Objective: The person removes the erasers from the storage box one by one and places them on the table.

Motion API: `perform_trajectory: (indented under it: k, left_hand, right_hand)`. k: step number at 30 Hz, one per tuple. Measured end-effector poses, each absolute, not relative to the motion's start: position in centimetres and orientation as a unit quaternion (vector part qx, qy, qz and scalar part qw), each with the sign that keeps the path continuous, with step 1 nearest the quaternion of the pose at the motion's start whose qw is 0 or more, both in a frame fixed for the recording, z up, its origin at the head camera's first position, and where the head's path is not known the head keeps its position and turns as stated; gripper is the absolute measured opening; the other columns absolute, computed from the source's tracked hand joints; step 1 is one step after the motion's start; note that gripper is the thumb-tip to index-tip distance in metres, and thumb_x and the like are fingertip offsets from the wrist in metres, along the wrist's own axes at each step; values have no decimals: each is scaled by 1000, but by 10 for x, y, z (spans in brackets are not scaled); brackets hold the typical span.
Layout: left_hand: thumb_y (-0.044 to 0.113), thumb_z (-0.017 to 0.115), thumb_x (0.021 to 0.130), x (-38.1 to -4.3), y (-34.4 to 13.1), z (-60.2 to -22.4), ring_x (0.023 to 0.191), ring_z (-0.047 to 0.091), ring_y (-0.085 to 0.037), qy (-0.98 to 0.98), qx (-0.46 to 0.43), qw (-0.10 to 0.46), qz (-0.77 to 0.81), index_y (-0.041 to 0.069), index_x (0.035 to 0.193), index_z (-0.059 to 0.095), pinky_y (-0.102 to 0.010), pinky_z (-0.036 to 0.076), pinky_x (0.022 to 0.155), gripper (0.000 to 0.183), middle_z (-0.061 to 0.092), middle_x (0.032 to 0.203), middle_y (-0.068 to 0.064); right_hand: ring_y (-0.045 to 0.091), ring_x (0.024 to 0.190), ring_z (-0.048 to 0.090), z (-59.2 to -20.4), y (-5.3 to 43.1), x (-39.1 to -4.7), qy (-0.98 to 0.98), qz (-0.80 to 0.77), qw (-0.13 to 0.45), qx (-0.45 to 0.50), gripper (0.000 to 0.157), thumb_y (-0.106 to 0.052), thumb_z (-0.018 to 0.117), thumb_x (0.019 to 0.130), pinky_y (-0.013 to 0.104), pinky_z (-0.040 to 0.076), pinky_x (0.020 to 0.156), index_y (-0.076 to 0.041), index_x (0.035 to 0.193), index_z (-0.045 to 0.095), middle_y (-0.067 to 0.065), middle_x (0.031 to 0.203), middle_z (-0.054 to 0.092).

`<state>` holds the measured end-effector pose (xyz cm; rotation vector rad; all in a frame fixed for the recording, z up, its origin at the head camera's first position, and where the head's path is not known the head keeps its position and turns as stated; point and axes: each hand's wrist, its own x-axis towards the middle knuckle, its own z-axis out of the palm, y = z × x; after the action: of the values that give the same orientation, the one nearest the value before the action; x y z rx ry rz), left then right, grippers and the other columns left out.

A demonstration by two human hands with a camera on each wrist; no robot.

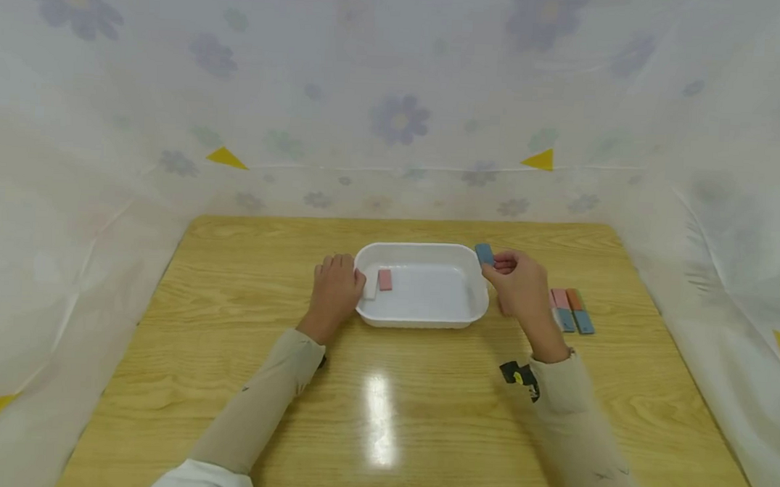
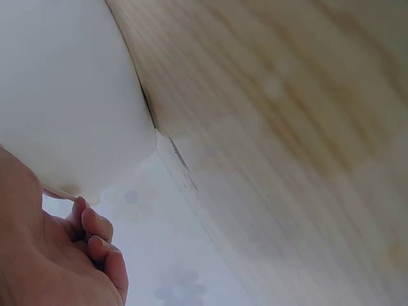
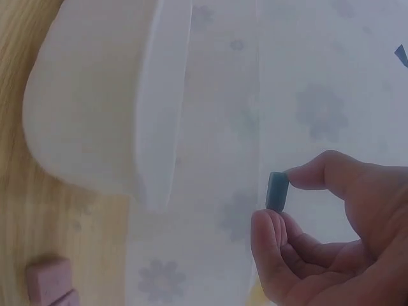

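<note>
A white plastic tray stands on the table, with a white eraser and a pink eraser lying at its left end. My left hand grips the tray's left rim, its thumb over the edge and fingers curled beneath in the left wrist view. Between the thumb and fingers of my right hand is a blue eraser, pinched and held up close to the tray's right rim. Empty air shows around it in the right wrist view.
Right of my right hand, several erasers lie in a group, among them an orange-and-blue eraser and a pink one. Part of the group is hidden behind the hand. A flowered sheet hangs around the wooden table.
</note>
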<state>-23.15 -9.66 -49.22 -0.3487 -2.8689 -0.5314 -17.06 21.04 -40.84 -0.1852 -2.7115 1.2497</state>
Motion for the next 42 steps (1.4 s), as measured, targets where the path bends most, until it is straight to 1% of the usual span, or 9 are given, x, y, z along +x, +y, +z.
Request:
perform_trajectory:
  k: [5, 9, 11, 15, 19, 26, 29, 35, 42]
  left_hand:
    - [23, 44, 91, -231, -97, -494, 84, 44, -28, -971, -115, 101, -182, 2, 93, 52, -39, 32, 71, 22, 52, 86, -10]
    - [23, 45, 92, -232, -97, -495, 83, 43, -27, -972, -114, 98, -181, 2, 94, 52, -38, 31, 71, 22, 51, 87, -10]
    - [23, 45, 92, -232, -97, -495, 83, 43, -27, -972, -114, 98, -181, 2, 94, 52, -38, 31, 71, 23, 52, 87, -10]
    - [23, 44, 92, -232, -97, -494, 84, 44, -28, -973, -112, 98, -178, 1, 95, 53, -39, 32, 71, 24, 53, 88, -11]
    - [24, 43, 92, -232, -98, -493, 85, 43, -27, -974, -111, 88, -176, 1, 96, 52, -39, 32, 72, 25, 52, 89, -10]
    - [24, 44, 92, -231, -97, -492, 82, 42, -26, -973, -114, 83, -183, 2, 97, 51, -38, 31, 71, 23, 49, 86, -8]
    - [23, 44, 92, -230, -97, -492, 82, 42, -26, -973, -115, 87, -183, 2, 98, 51, -38, 31, 71, 23, 49, 86, -8]
    - [24, 43, 92, -231, -97, -492, 84, 43, -26, -973, -115, 87, -181, 1, 100, 52, -39, 32, 73, 26, 51, 90, -9]
    - [24, 44, 92, -230, -97, -492, 84, 43, -26, -973, -113, 85, -181, 1, 101, 52, -39, 32, 73, 26, 52, 91, -10]
  right_hand:
    - [27, 87, 59, -416, 238, -161, -911, 392, 100, -75, 39, -30, 60, 87, 36, 48, 72, 3, 109, 60, 16, 97, 62]
    - [27, 85, 59, -420, 256, -151, -917, 374, 102, -91, 39, -30, 59, 88, 31, 48, 68, 3, 108, 60, 17, 97, 62]
    - [28, 86, 59, -423, 263, -146, -919, 370, 93, -99, 40, -32, 59, 89, 33, 47, 69, 3, 109, 60, 17, 98, 62]
    - [30, 87, 59, -429, 273, -139, -926, 355, 77, -107, 45, -36, 57, 89, 41, 48, 72, 4, 110, 59, 18, 99, 61]
    - [32, 84, 60, -438, 278, -132, -931, 344, 69, -102, 49, -37, 59, 88, 41, 49, 67, 7, 109, 59, 21, 97, 62]
    - [30, 75, 62, -460, 284, -124, -941, 320, 69, -83, 38, -27, 63, 87, 34, 49, 58, 10, 98, 61, 21, 87, 63]
    - [28, 68, 63, -468, 285, -120, -944, 315, 62, -76, 39, -28, 64, 86, 33, 49, 55, 11, 95, 63, 20, 81, 65]
    - [25, 65, 60, -477, 284, -112, -947, 310, 31, -85, 34, -23, 66, 85, 34, 47, 55, 10, 91, 64, 21, 82, 65]
    - [24, 64, 58, -481, 281, -112, -946, 303, 27, -110, 30, -21, 66, 83, 35, 46, 55, 8, 88, 64, 20, 81, 64]
